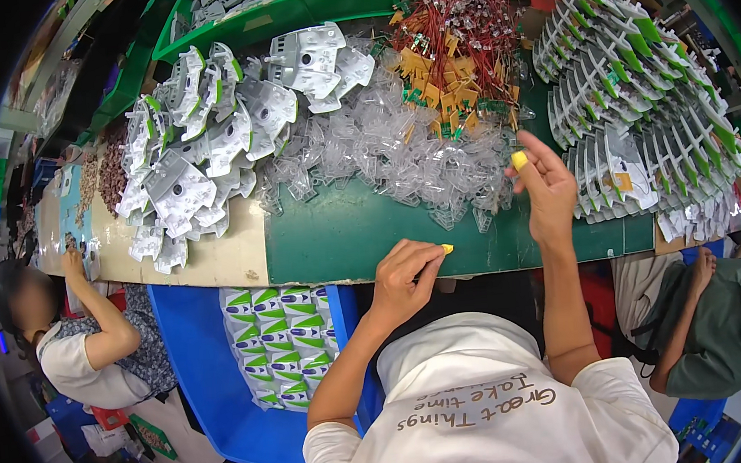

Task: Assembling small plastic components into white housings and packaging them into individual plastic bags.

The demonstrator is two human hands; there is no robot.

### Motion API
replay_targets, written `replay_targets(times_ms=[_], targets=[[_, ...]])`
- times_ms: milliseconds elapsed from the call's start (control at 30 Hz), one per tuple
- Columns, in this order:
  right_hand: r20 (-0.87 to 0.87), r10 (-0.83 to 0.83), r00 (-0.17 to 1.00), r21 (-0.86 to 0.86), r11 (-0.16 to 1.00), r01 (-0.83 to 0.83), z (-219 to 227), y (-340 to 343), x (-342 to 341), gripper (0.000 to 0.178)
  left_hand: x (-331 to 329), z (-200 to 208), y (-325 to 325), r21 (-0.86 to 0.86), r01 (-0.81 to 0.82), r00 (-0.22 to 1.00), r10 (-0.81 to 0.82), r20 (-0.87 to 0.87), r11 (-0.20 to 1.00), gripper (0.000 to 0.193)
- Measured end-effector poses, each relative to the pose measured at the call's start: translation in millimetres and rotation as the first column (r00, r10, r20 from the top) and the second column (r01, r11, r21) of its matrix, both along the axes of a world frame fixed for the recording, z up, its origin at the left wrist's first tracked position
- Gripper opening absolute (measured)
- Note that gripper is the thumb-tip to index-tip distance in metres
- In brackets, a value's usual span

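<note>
My left hand (pixel 407 279) is just above the front edge of the green table mat (pixel 327 235). Its fingers are curled together, and a yellow cover (pixel 448 249) shows at a fingertip. Whether anything is pinched there is hidden. My right hand (pixel 552 189) is raised at the right end of a heap of clear plastic pieces (pixel 363 136), thumb and fingers apart, with nothing visible in it. A yellow finger cot (pixel 519 161) covers its thumb tip. Behind the clear pieces lies a pile of red wires with yellow tabs and green parts (pixel 453 68).
White-and-grey shells (pixel 177 190) are heaped at the left; stacked rows of green-edged shells (pixel 613 164) stand at the right. A green bin (pixel 283 10) is at the back. Below the table, a blue bin (pixel 198 367) holds white-and-green pieces. People sit at left (pixel 93 358) and right (pixel 717 326).
</note>
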State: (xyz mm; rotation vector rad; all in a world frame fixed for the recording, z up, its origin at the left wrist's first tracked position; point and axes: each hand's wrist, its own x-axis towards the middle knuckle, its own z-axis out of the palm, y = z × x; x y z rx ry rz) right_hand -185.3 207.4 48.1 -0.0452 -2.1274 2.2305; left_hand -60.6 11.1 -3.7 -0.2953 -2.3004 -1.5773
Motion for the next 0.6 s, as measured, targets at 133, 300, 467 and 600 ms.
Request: replay_targets(times_ms=[133,300,467,600], targets=[[0.134,0.251,0.959,-0.176,0.958,-0.226,12,17,24,0.02,-1,4,-2,0.013,-0.022,0.998,0.021,0.052,1.0,0.016],[0.009,0.452,0.892,-0.498,0.775,-0.388,19,25,55,0.015,-6,22,6,0.565,-0.079,0.889,-0.198,0.413,0.821,0.028],[-0.062,0.501,0.863,-0.549,0.705,-0.449,19,35,70,0.015,-15,43,20,0.779,-0.11,0.847,-0.351,0.398,0.617,0.038],[-0.089,0.59,0.802,-0.542,0.647,-0.536,18,42,75,0.017,-19,51,25,0.786,-0.084,0.808,-0.42,0.413,0.612,0.035]])
